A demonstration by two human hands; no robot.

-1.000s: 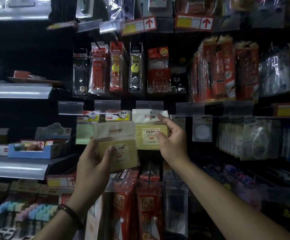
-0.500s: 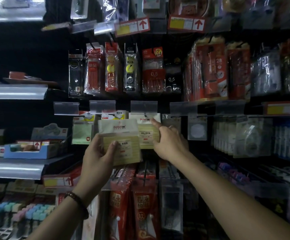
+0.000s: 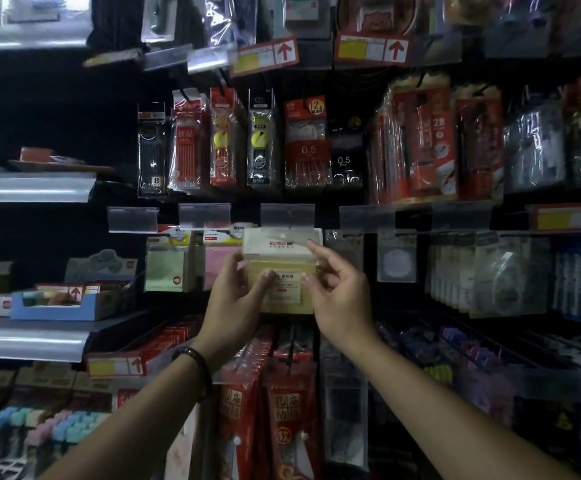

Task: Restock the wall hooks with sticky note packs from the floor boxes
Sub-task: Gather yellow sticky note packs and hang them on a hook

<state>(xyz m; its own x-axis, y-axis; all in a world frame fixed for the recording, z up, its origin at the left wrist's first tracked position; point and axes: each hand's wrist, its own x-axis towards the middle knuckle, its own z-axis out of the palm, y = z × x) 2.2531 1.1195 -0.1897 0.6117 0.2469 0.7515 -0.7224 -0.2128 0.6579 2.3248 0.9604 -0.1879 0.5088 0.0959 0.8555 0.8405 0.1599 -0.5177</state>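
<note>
- At the middle row of the wall display, just under a clear label holder (image 3: pixel 287 216), the yellow sticky note pack (image 3: pixel 283 271) is sitting upright, level with a green pack (image 3: pixel 166 268) and a pink pack (image 3: pixel 219 263) to its left.
- Left hand (image 3: pixel 235 306) is gripping the pack's left side, thumb lying across the front label.
- Right hand (image 3: pixel 339 296) is reaching in at the right edge, index tip touching the white header card (image 3: pixel 275 244), thumb on the wrapper. Pinching or only steadying: cannot tell.
- Hook is hiding behind the label holder. The hang hole (image 3: pixel 283 235) is showing near the card's top.
- Judging by looks, the pack is going to feel light and blocky, with a slick film wrapper.
- The header card is looking thin and likely to bend or tear at the hole, so I am favouring a hold on the pad's side edges, a fingertip guiding the card.
</note>
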